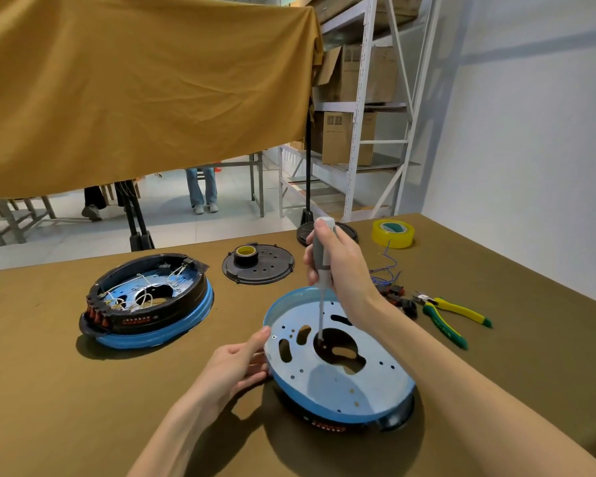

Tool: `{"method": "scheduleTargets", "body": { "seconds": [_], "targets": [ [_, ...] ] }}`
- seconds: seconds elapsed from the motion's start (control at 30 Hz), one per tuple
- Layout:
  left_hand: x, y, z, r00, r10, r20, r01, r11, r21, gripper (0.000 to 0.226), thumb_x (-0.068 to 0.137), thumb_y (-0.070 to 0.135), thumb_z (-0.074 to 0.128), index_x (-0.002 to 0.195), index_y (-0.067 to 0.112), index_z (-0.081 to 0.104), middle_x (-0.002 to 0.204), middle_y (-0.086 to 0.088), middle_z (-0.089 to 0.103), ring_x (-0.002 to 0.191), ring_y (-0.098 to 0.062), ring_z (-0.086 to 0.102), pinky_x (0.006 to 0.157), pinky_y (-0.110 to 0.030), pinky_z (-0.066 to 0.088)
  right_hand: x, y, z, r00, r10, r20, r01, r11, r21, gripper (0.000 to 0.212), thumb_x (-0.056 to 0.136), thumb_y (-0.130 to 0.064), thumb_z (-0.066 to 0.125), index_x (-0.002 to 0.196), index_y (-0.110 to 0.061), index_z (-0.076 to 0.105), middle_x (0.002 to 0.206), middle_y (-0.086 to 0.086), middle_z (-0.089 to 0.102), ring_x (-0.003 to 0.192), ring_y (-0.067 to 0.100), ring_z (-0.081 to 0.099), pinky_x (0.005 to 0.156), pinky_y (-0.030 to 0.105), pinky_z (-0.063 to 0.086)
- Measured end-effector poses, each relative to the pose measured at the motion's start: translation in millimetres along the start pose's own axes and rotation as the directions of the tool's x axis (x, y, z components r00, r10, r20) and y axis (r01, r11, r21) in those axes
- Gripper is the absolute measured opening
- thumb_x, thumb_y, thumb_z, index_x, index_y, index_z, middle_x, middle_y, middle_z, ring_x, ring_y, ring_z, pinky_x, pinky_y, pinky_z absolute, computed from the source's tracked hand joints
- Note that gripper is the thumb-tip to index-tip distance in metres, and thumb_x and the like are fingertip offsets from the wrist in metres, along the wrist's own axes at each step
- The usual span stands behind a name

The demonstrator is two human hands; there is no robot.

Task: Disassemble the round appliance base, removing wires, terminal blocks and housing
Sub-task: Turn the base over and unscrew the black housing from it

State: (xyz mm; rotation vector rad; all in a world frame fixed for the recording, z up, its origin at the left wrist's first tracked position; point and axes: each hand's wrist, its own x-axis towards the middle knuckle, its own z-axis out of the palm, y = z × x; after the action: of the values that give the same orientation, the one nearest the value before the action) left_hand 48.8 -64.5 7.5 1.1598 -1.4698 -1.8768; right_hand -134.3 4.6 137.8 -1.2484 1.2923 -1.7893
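A round appliance base [358,383] with a blue rim and a pale perforated metal plate lies in front of me, black housing underneath. My right hand [344,270] grips a grey electric screwdriver [320,256] upright, its bit down in the plate's large central opening. My left hand [234,366] rests against the base's left rim, fingers curled on the edge. A second base [145,301], black ring over blue, sits to the left with white wires and orange terminal blocks still inside.
A black perforated cover [258,265] with a tape roll on it lies behind. Yellow tape [393,233], loose blue wires with black terminal blocks [393,290] and yellow-green pliers [451,315] lie to the right. A mustard cloth hangs behind the table; shelving stands at the back right.
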Motion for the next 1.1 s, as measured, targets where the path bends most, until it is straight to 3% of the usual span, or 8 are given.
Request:
{"method": "scheduleTargets", "body": {
  "seconds": [0.23,0.4,0.73,0.9,1.0,1.1],
  "targets": [
    [-6.0,-3.9,-5.4,0.996,-0.006,0.088,-0.005,0.992,0.125,0.068,0.051,0.087,0.076,0.091,0.032,0.085,0.101,-0.001,0.082,0.096,-0.014,0.078,0.078,-0.024,0.062,4.2,21.6,17.1,0.999,0.046,-0.026,-0.042,0.986,0.163,0.044,0.090,-0.052,0.054,0.099,-0.009,0.051,0.073,0.008,0.057,0.057,0.020,0.049,0.059,0.034,0.045],
    [-8.3,-5.6,-4.7,0.999,-0.019,0.048,0.015,0.995,0.094,0.070,0.063,0.080,0.073,0.095,0.019,0.085,0.103,-0.002,0.081,0.098,-0.016,0.078,0.080,-0.026,0.063,6.4,32.7,26.2,0.999,0.041,-0.019,-0.036,0.980,0.193,0.042,0.092,-0.051,0.053,0.096,-0.010,0.051,0.073,0.009,0.056,0.057,0.022,0.049,0.059,0.035,0.045],
    [-9.2,-4.5,-1.6,1.000,-0.028,0.014,0.026,0.992,0.127,0.073,0.064,0.077,0.068,0.103,0.017,0.082,0.101,0.000,0.082,0.098,-0.015,0.078,0.085,-0.028,0.062,5.8,40.4,31.4,0.999,0.048,0.001,-0.047,0.975,0.218,0.038,0.094,-0.049,0.053,0.093,-0.011,0.053,0.072,0.010,0.056,0.057,0.024,0.048,0.059,0.034,0.045],
    [-4.9,-6.5,-3.2,0.999,-0.046,0.009,0.044,0.990,0.135,0.076,0.060,0.076,0.071,0.106,0.016,0.081,0.103,-0.003,0.081,0.098,-0.016,0.078,0.085,-0.029,0.063,3.6,38.7,32.3,0.998,-0.025,0.057,0.019,0.995,0.102,0.022,0.099,-0.034,0.060,0.095,-0.012,0.056,0.076,0.009,0.059,0.063,0.020,0.055,0.062,0.031,0.049],
    [-3.6,-5.5,-5.0,0.997,-0.078,0.028,0.074,0.991,0.111,0.088,0.062,0.073,0.074,0.121,0.008,0.071,0.104,-0.008,0.081,0.097,-0.020,0.079,0.083,-0.032,0.064,5.0,33.7,38.5,0.984,-0.117,0.133,0.124,0.991,-0.049,0.020,0.100,-0.024,0.064,0.100,-0.004,0.061,0.081,0.010,0.063,0.067,0.016,0.064,0.064,0.022,0.053],
    [-7.3,-2.4,-4.3,0.992,-0.117,0.055,0.110,0.986,0.124,0.106,0.059,0.070,0.078,0.138,0.004,0.054,0.099,-0.010,0.081,0.093,-0.023,0.079,0.076,-0.032,0.065,3.8,32.2,55.0,0.979,-0.065,0.195,0.083,0.993,-0.089,0.028,0.100,-0.027,0.063,0.106,0.001,0.062,0.075,0.011,0.061,0.062,0.018,0.059,0.058,0.030,0.050]
  ]
}}
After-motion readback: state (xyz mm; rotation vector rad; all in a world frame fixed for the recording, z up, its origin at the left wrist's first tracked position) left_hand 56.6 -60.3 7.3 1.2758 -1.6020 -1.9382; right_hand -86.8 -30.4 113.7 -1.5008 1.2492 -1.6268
